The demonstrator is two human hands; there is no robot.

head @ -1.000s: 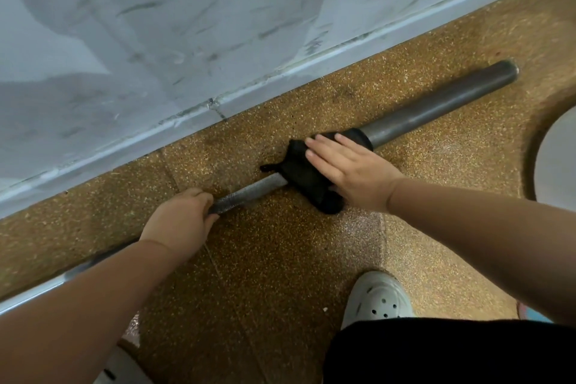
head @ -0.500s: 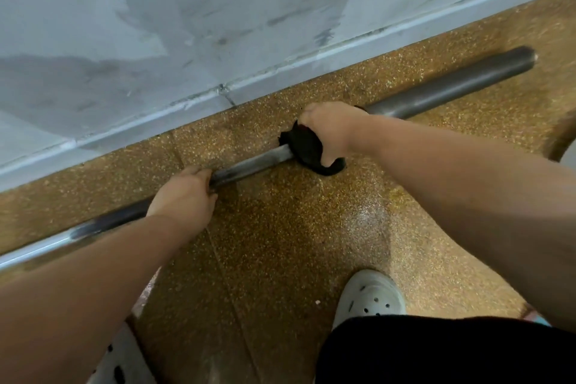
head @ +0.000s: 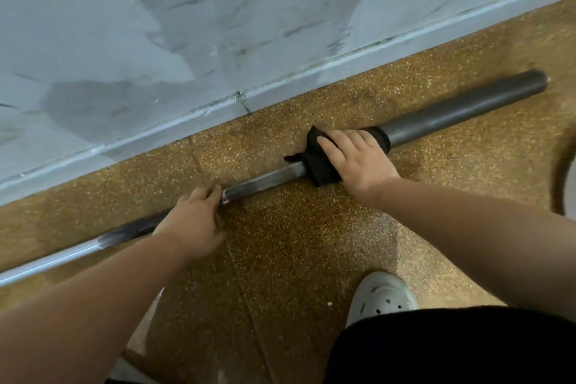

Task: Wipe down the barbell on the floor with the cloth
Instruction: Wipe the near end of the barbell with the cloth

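Observation:
A long metal barbell [head: 265, 179] lies on the speckled brown floor, running from lower left to upper right, with a thicker grey sleeve [head: 461, 112] at its far right end. A black cloth [head: 318, 162] is draped over the bar where shaft meets sleeve. My right hand [head: 355, 159] lies on the cloth with its fingers fairly straight, pressing it onto the bar. My left hand [head: 193, 221] grips the shaft further left, fingers curled round it.
A pale marbled wall [head: 218, 25] with a skirting edge runs just behind the bar. A white perforated clog [head: 381, 294] stands near me, with black shorts [head: 452, 349] below. A round pale object's rim [head: 567, 184] shows at the right edge.
My right hand went from lying flat on the cloth to curling over it, and now lies flatter again, back at the sleeve collar. My left hand keeps its grip on the shaft.

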